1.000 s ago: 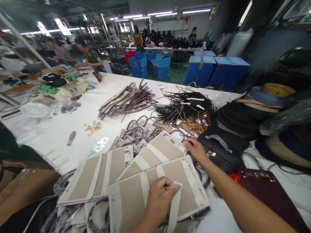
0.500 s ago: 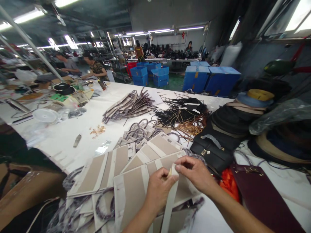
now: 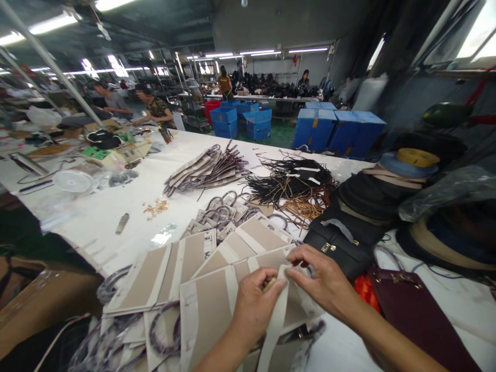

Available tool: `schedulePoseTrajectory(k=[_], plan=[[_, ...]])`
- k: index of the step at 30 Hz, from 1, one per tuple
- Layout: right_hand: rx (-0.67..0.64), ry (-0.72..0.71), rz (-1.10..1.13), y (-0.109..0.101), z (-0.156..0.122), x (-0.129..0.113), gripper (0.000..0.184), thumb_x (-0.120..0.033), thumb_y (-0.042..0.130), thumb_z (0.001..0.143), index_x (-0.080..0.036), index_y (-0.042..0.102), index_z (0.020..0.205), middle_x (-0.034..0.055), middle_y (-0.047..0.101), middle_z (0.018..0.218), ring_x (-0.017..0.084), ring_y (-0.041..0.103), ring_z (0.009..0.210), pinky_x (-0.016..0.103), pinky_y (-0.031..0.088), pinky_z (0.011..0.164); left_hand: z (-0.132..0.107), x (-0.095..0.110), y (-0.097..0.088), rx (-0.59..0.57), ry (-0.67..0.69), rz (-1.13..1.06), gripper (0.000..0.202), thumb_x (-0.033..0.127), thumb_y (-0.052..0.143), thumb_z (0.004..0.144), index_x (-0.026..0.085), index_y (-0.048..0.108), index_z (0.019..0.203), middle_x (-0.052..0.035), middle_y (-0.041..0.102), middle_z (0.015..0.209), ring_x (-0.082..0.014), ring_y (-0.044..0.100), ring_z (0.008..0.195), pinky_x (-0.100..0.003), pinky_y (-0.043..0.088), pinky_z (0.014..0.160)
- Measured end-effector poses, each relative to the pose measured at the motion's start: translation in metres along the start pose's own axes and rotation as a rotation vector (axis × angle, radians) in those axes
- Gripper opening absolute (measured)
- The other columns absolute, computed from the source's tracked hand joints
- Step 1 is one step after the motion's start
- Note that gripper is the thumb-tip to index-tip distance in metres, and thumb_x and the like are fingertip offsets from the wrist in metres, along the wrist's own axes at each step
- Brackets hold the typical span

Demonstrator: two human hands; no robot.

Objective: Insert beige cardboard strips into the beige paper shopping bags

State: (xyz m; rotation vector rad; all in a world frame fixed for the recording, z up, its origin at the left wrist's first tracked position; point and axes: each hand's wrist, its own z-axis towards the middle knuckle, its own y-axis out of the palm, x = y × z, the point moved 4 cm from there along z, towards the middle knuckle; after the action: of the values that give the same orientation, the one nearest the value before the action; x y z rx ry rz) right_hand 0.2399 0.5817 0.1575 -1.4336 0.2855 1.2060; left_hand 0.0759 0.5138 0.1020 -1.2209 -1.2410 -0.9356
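My left hand (image 3: 253,312) pinches the top of a long white paper strip (image 3: 273,330) that hangs down toward me. My right hand (image 3: 323,281) is closed on the same strip's upper end, thumb and fingers meeting my left thumb. Both hands hover over the nearest beige panel (image 3: 211,310) with white tape bands. More such panels (image 3: 166,271) lie overlapped to the left and behind, with dark round handles (image 3: 160,328) tucked underneath.
A black handbag (image 3: 341,243) and a maroon bag (image 3: 418,310) lie right of my hands. Bundles of black and tan cords (image 3: 290,183), stacked handle cards (image 3: 205,168) and tagged rings (image 3: 220,212) sit farther back on the white table (image 3: 116,212). Other people work at the far left; blue crates (image 3: 337,129) stand behind.
My right hand left the far panel's edge by the black bag and came in to grip the strip's top beside my left hand. The view tilted up slightly.
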Motion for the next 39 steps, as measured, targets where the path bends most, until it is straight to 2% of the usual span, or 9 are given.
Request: schedulePoseTrajectory(k=[4,8,11,16,21,24,28,33,39], plan=[[-0.141,-0.3,-0.314,0.0,0.011,-0.017,0.023,-0.025,0.063,0.098,-0.024,0.071,0.12,0.0101,0.07,0.119,0.023,0.064,0.107,0.036,0.047,0.092,0.007,-0.002,-0.001,0.011,0.033,0.11,0.009,0.024,0.069,0.084,0.019,0.077,0.083,-0.0015,0.076,0.082,-0.0183,0.067,0.079,-0.027,0.047,0.074],[-0.379,-0.394,-0.588,0.013,0.027,-0.024,0.013,-0.023,0.063,0.097,-0.021,0.071,0.087,0.0055,0.07,0.087,0.021,0.06,0.089,0.038,0.038,0.083,0.017,-0.004,-0.001,0.002,0.11,0.259,0.012,0.016,0.066,0.085,0.02,0.075,0.078,-0.0012,0.075,0.079,-0.0176,0.067,0.076,-0.027,0.045,0.073],[-0.444,-0.392,-0.659,0.022,0.038,-0.016,0.012,-0.022,0.065,0.092,-0.02,0.067,0.081,0.0054,0.069,0.085,0.022,0.059,0.088,0.041,0.036,0.086,0.02,-0.008,-0.001,0.027,0.222,0.403,0.019,0.015,0.064,0.089,0.019,0.069,0.071,-0.0024,0.07,0.072,-0.0169,0.065,0.07,-0.028,0.041,0.067],[-0.275,-0.163,-0.453,0.022,0.076,0.039,0.02,-0.022,0.054,0.095,-0.018,0.07,0.084,0.0078,0.071,0.089,0.023,0.062,0.089,0.038,0.041,0.087,0.015,-0.018,0.006,0.0,0.416,0.533,0.027,0.021,0.055,0.099,0.019,0.067,0.075,-0.0051,0.067,0.071,-0.0177,0.063,0.068,-0.03,0.039,0.066],[-0.14,0.315,0.111,0.03,0.13,0.121,0.026,-0.044,0.066,0.084,-0.019,0.074,0.08,0.0031,0.074,0.082,0.022,0.064,0.078,0.031,0.046,0.074,0.024,-0.049,0.004,0.029,0.019,0.262,0.022,0.026,0.066,0.091,0.019,0.067,0.07,-0.0015,0.066,0.069,-0.0154,0.059,0.064,-0.027,0.039,0.063],[-0.162,0.328,0.095,0.049,0.154,0.15,0.025,-0.043,0.069,0.078,-0.019,0.075,0.075,0.0037,0.074,0.082,0.022,0.063,0.079,0.032,0.046,0.076,0.031,-0.062,0.004,0.023,-0.15,0.193,0.021,0.029,0.067,0.087,0.019,0.067,0.068,0.0003,0.062,0.065,-0.0145,0.054,0.062,-0.027,0.036,0.061],[-0.165,0.214,-0.015,0.072,0.167,0.171,0.021,-0.038,0.066,0.078,-0.019,0.076,0.077,0.0071,0.073,0.089,0.025,0.064,0.092,0.036,0.047,0.089,0.037,-0.069,0.005,-0.005,-0.209,0.162,0.02,0.031,0.066,0.085,0.019,0.068,0.069,0.0012,0.06,0.064,-0.0146,0.052,0.063,-0.027,0.036,0.063],[-0.15,0.328,0.097,0.081,0.158,0.188,0.062,-0.045,0.071,0.078,-0.014,0.067,0.132,0.0107,0.072,0.112,0.024,0.065,0.096,0.036,0.049,0.088,0.038,-0.065,0.0,-0.032,-0.213,0.085,0.021,0.033,0.064,0.089,0.019,0.067,0.074,-0.0002,0.063,0.072,-0.0167,0.056,0.071,-0.028,0.04,0.069],[-0.178,0.44,0.27,0.073,0.154,0.188,0.051,-0.05,0.071,0.078,-0.014,0.074,0.115,-0.0001,0.068,0.071,0.016,0.056,0.062,0.028,0.041,0.06,0.036,-0.051,-0.005,0.01,-0.133,-0.14,0.031,0.043,0.066,0.09,0.018,0.062,0.073,-0.003,0.062,0.084,-0.0164,0.055,0.077,-0.027,0.041,0.071]])
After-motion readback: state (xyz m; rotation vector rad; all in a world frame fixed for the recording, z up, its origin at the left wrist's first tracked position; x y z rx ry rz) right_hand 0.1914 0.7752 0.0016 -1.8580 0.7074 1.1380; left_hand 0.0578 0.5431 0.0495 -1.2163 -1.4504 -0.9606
